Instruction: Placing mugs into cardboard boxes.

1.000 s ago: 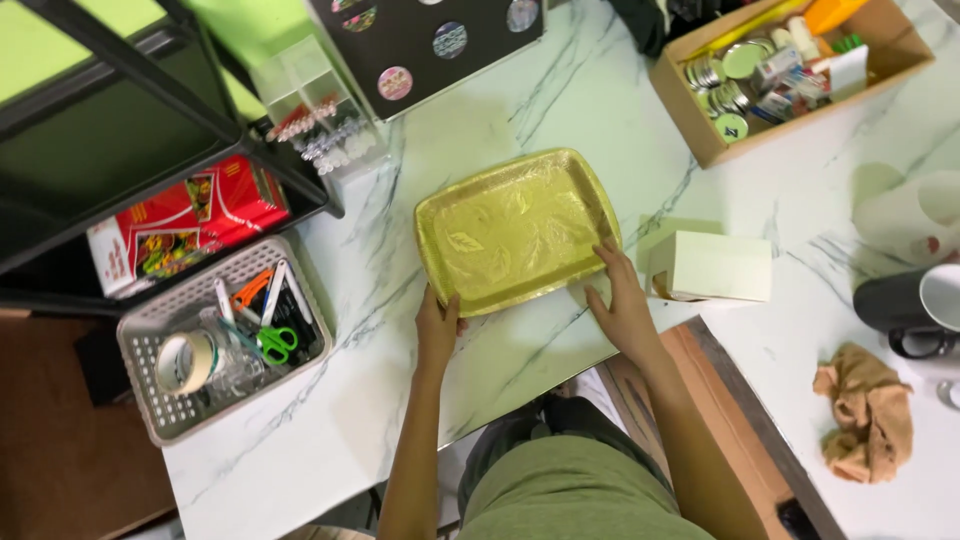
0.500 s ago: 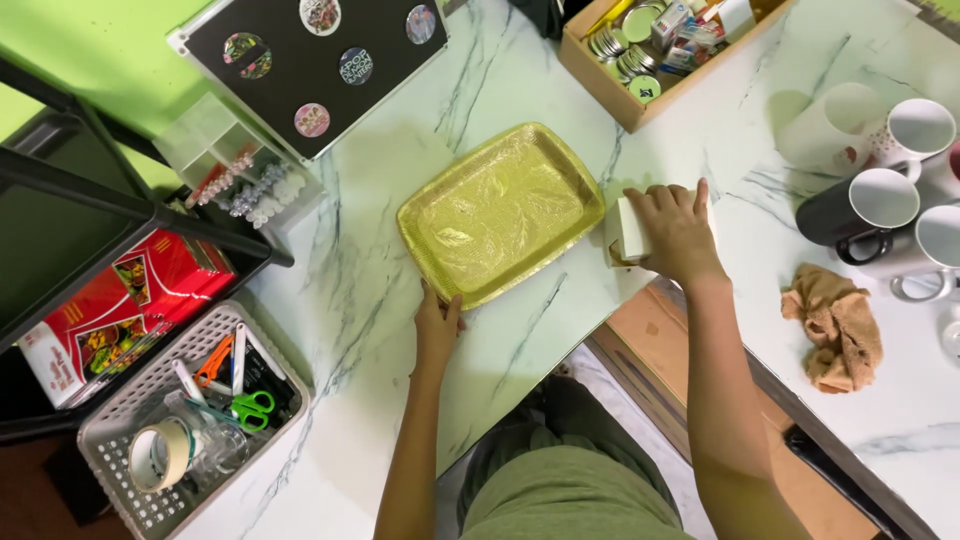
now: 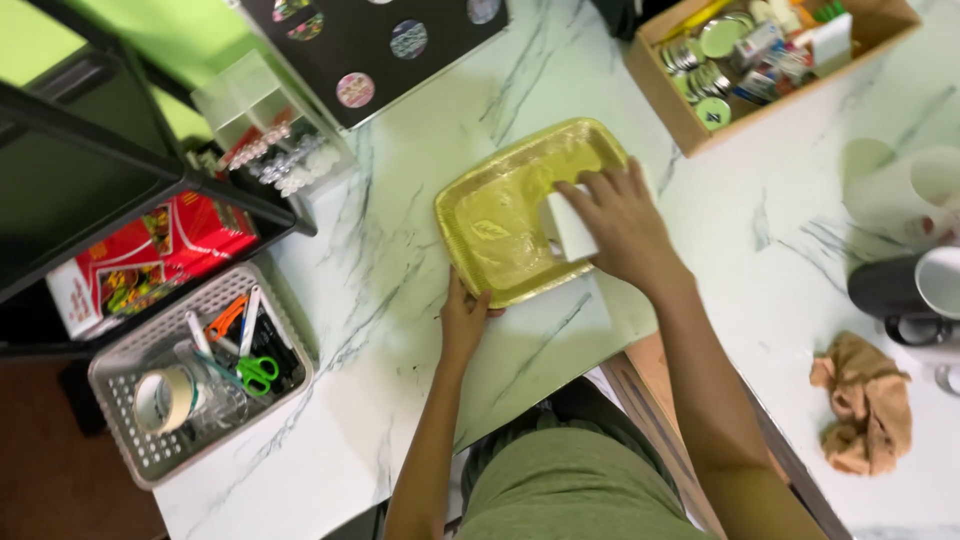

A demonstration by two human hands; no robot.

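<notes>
The gold tray [image 3: 500, 225] lies mid-counter on the marble table [image 3: 400, 300]. The left hand [image 3: 463, 320] pinches its near rim; the right hand [image 3: 622, 222], fingers spread, presses a white box [image 3: 572, 228] onto its right side. Keep the rim steadied so the tray cannot skid.

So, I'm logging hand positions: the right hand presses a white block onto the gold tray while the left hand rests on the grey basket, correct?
Not quite. In the head view the left hand grips the gold tray's near edge, not the grey basket. The right hand does hold the white block on the tray.
</notes>
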